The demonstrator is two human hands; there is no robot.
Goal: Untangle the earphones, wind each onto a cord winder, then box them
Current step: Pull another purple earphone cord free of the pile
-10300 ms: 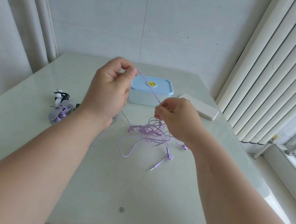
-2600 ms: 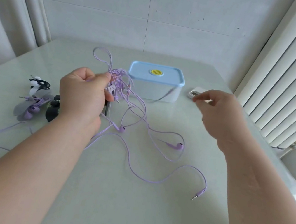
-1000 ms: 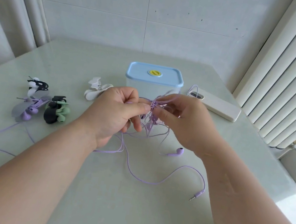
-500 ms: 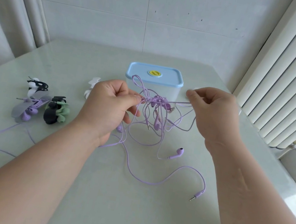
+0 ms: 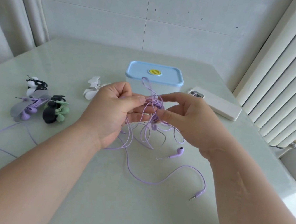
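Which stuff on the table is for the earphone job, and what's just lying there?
For the job: purple earphone tangle, held by left hand and right hand; white cord winder; blue-lidded box; wound earphones on winders.
Just lying about: white phone.

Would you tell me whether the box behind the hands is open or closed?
Closed: the blue lid sits flat on the box, covering its whole top.
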